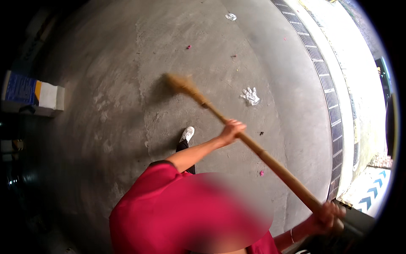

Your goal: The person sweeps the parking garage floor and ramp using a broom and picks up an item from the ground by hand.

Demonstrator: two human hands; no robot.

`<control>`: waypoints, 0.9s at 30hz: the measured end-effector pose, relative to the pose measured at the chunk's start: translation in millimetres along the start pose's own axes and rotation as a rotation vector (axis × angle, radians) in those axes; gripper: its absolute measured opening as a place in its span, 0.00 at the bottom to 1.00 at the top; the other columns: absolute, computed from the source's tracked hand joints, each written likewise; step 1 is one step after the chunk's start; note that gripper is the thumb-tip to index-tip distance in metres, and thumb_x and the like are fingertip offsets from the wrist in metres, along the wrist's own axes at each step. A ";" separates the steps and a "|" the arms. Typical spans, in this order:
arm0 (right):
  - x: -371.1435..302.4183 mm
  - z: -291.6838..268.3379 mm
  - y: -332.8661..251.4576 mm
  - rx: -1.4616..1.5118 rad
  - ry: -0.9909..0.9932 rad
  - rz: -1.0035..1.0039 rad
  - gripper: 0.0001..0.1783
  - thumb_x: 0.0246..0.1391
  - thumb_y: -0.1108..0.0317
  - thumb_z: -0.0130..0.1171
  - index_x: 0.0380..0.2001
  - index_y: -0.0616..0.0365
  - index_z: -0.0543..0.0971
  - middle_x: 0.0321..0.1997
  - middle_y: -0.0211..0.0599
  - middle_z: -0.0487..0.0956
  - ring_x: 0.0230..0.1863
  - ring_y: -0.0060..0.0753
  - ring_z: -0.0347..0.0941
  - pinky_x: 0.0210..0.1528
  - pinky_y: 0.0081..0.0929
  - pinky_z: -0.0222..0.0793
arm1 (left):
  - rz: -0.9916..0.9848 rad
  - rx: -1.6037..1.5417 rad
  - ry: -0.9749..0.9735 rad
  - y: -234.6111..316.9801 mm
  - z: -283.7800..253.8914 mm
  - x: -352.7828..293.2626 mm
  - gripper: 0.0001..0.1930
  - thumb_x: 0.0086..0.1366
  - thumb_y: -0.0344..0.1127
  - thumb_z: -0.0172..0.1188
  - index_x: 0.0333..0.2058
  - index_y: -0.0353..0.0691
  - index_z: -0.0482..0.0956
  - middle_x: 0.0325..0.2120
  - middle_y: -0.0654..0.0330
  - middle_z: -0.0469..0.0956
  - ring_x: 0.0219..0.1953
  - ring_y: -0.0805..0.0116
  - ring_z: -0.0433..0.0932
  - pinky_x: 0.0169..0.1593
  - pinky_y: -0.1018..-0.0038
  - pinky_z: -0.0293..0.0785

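A long broom (279, 168) with a bamboo-like handle slants across the view from lower right to upper left. My left hand (232, 131) is wrapped round the handle partway down. At the lower right, my right hand (327, 216) grips it near its upper end and looks slightly smeared by motion. The tan broom head (181, 84) is blurred, low over or on the grey concrete floor (114, 127); contact is hard to tell. To the right of the broom head lies a crumpled see-through plastic glove (251, 96).
Scattered litter includes a see-through plastic piece (231, 17), a pink scrap (189, 47), another pink scrap (261, 173) and a dark bit (261, 133). A metal drain grate (323, 72) curves along the right. A white block with a blue panel (50, 96) stands left. My white shoe (187, 133) shows below.
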State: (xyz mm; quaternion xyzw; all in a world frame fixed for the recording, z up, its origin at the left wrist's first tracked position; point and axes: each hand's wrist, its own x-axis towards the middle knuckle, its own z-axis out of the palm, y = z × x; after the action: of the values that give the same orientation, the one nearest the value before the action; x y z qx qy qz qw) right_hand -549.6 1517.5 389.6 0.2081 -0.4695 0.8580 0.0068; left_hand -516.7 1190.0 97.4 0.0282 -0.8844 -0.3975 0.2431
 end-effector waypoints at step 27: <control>96.4 189.3 149.3 -0.515 0.150 -0.381 0.13 0.43 0.73 0.42 0.30 0.73 0.71 0.25 0.41 0.64 0.31 0.35 0.67 0.42 0.35 0.64 | 0.127 -0.069 -0.115 -167.8 -98.2 231.8 0.05 0.44 0.32 0.53 0.20 0.45 0.66 0.21 0.63 0.68 0.31 0.64 0.69 0.38 0.68 0.60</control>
State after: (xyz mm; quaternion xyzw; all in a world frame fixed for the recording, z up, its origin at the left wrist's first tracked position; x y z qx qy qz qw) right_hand -602.2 1263.3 394.2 0.2198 -0.6220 0.7072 0.2544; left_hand -700.4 951.4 127.2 -0.0592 -0.8826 -0.4126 0.2176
